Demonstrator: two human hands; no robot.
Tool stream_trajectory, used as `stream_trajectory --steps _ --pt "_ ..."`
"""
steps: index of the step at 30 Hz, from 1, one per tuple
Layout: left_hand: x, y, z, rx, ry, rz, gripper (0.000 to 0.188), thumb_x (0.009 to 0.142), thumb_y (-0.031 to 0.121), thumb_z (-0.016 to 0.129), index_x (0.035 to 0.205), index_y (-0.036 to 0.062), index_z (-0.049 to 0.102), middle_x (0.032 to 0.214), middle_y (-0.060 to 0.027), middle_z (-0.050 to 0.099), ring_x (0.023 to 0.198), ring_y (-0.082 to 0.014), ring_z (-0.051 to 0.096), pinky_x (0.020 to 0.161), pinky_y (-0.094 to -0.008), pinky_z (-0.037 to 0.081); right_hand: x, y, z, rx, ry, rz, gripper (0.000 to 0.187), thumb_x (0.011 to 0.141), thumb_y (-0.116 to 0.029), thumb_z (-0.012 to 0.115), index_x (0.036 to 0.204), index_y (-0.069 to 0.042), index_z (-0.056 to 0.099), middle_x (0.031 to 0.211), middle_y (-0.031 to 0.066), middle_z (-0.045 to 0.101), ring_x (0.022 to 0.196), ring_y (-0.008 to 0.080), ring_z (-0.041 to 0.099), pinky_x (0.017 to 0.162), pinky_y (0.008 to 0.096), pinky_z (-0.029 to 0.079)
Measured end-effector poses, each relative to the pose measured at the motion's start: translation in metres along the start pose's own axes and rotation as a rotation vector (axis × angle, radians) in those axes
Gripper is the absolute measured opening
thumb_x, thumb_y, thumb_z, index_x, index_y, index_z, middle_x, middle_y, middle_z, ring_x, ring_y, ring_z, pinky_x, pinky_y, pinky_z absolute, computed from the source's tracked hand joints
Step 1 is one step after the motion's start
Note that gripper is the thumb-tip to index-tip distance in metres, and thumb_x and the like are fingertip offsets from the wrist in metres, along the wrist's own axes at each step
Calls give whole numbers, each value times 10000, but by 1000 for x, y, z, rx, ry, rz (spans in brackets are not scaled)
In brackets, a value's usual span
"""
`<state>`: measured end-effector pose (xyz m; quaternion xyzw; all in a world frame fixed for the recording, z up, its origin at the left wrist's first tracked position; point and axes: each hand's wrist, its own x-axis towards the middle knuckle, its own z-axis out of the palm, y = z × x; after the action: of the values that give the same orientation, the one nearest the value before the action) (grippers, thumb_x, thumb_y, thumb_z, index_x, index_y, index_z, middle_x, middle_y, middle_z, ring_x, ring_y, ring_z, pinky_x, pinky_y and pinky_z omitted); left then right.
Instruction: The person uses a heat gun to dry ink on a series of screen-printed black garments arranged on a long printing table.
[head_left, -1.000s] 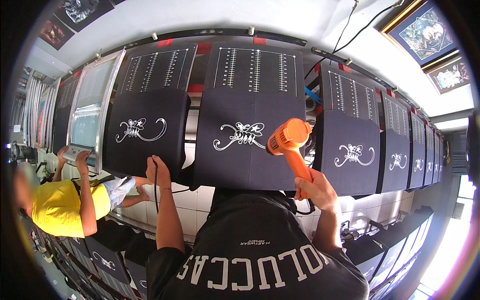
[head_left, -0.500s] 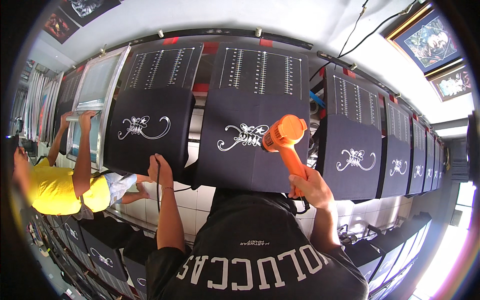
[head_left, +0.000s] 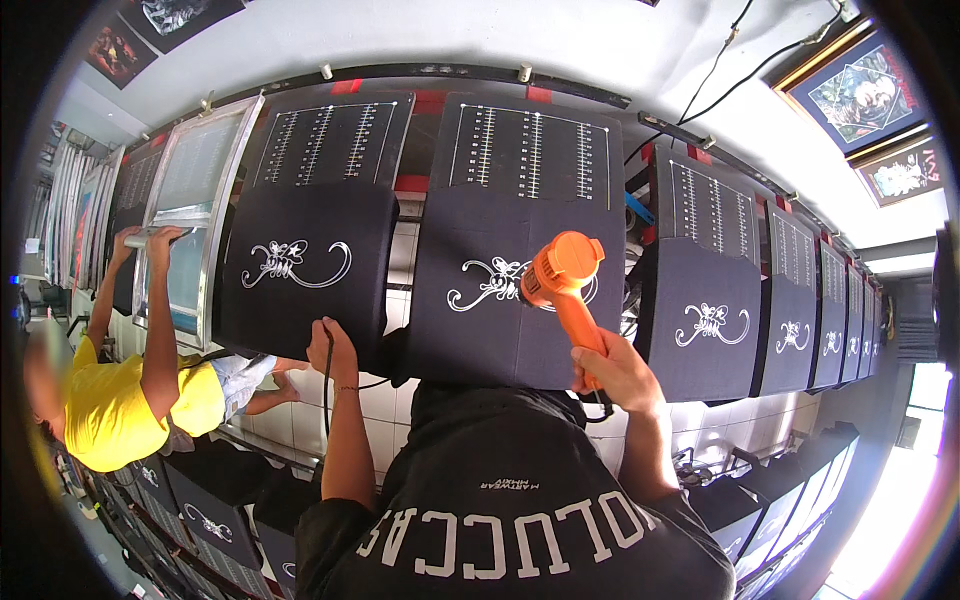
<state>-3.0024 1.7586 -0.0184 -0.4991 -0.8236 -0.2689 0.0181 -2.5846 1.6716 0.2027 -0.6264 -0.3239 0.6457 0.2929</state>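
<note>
An orange heat gun (head_left: 570, 270) is gripped by its handle in my right hand (head_left: 622, 372), above a dark shirt (head_left: 470, 340) stretched on a printing board. Its nozzle points down at the white scroll-shaped print (head_left: 482, 287) and covers part of it. My left hand (head_left: 331, 347) is closed round a thin black cord (head_left: 328, 395), at the near edge of the neighbouring board on the left. That board carries another dark shirt (head_left: 300, 315) with the same print. The ruled top part of the board (head_left: 530, 150) shows above the shirt in front of me.
More boards with printed dark shirts (head_left: 700, 340) run off to the right. At the left a person in a yellow shirt (head_left: 120, 410) holds a squeegee (head_left: 155, 237) on a framed screen (head_left: 185, 180). A second row of boards (head_left: 210, 500) stands behind me.
The heat gun has shifted slightly left and down over the print. My left hand has moved a little right and down with the cord. The co-worker's hands have moved slightly on the screen.
</note>
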Motion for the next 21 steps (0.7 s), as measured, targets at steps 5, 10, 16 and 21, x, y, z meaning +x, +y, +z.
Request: stream_trajectory --steps 5,10,16,21 --pt "-1 1 -2 -27 -41 -32 302 976 286 523 794 57 597 689 -187 646 658 -450 603 642 -535 445 0 -4 17 -15 112 30 215 970 -181 611 1037 21 578 747 43 605 626 121 636 566 260 516" --pt "-1 -4 0 -25 -80 -46 298 979 283 527 795 59 599 719 -163 659 674 -429 592 653 -521 441 4 -6 15 -24 76 59 215 963 -178 618 1036 22 593 764 37 605 617 119 633 585 257 534" --pt "0 -9 4 -54 -96 -40 288 982 271 529 794 65 602 733 -139 665 679 -401 576 660 -496 426 8 -7 24 -26 79 53 215 971 -183 612 1047 16 589 737 34 602 626 107 629 584 257 531" --pt "0 -6 1 -30 -54 12 291 984 270 528 793 64 602 735 -132 670 672 -391 571 665 -488 426 9 -4 33 -45 93 18 216 975 -180 600 1060 18 589 725 35 616 627 112 630 581 251 517"
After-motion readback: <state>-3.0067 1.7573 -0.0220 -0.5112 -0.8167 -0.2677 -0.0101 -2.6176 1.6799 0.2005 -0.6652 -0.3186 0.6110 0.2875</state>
